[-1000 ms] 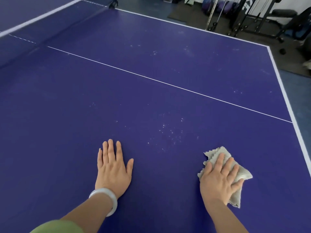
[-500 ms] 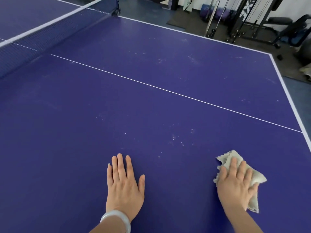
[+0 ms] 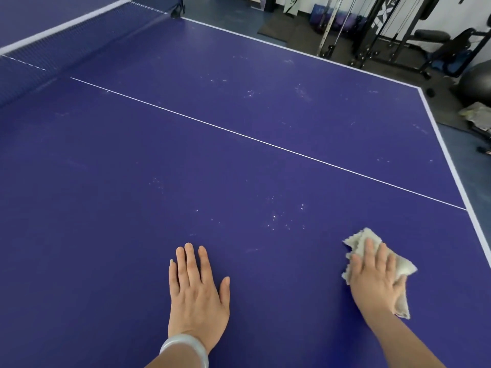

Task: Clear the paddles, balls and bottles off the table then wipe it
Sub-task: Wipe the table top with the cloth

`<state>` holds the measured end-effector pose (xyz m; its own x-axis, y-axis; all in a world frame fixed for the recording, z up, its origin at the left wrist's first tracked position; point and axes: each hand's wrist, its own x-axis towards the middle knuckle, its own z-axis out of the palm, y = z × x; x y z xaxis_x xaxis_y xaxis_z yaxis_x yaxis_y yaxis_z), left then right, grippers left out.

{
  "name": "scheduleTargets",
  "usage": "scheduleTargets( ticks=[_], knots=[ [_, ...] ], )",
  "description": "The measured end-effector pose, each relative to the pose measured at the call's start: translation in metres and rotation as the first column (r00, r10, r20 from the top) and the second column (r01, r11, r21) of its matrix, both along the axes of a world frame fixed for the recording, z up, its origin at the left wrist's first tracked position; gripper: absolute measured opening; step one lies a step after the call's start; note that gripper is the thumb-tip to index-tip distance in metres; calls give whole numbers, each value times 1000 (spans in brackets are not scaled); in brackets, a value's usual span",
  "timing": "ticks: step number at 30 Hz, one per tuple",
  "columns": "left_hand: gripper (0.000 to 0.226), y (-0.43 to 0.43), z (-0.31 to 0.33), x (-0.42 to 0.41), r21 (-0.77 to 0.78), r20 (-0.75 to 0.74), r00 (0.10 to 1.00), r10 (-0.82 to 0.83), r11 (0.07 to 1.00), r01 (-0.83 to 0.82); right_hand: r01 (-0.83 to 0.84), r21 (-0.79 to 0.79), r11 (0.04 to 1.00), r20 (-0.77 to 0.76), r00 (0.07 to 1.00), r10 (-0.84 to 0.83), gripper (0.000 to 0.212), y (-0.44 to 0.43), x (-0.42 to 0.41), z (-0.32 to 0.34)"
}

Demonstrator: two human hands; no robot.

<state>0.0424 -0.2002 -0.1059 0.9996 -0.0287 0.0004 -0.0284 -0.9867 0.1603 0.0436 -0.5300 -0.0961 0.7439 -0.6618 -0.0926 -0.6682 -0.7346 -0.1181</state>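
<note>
The blue table-tennis table (image 3: 132, 197) fills the view, with a white centre line and white edge lines. No paddles, balls or bottles are in sight on it. My left hand (image 3: 198, 290) lies flat, palm down, on the near part of the table, with a pale bangle on the wrist. My right hand (image 3: 376, 277) presses a crumpled beige cloth (image 3: 358, 239) onto the surface near the right edge. Small white specks (image 3: 285, 217) dot the surface just beyond and between the hands.
The net (image 3: 66, 46) crosses the far left. Beyond the table's far edge stand gym machines (image 3: 372, 35), a bench (image 3: 435, 49) and a dark exercise ball (image 3: 478, 83) on the floor. The table's right edge (image 3: 451, 166) runs close to my right hand.
The view has tilted up, showing more of the net and the gym gear. Both hands stay pressed on the table; the right hand with the cloth sits slightly further right.
</note>
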Motion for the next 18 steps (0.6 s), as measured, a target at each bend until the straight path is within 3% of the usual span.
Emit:
scheduleTargets(
  ticks=[2,4,7,10,12,14,18],
  knots=[
    [73,0,0,0,0,-3,1000,2,1000,-2,206,98,974,9,978,-208,59,1,19,6],
    [72,1,0,0,4,-7,1000,5,1000,-5,220,147,964,-3,975,-222,60,28,48,9],
    [72,0,1,0,22,-19,1000,13,1000,-13,-159,99,982,-58,985,165,58,86,79,3],
    [72,0,1,0,39,-29,999,22,999,-21,-605,50,795,-46,794,606,61,122,73,-2],
    [72,0,1,-1,41,-34,999,23,999,-21,-713,79,696,-38,696,717,58,106,61,0],
    [72,0,0,-1,43,-35,999,21,999,-19,-681,55,730,-32,730,683,63,66,66,0],
    [72,0,1,0,38,-30,999,25,999,-24,-276,72,958,-16,960,278,56,-11,131,1]
  ],
)
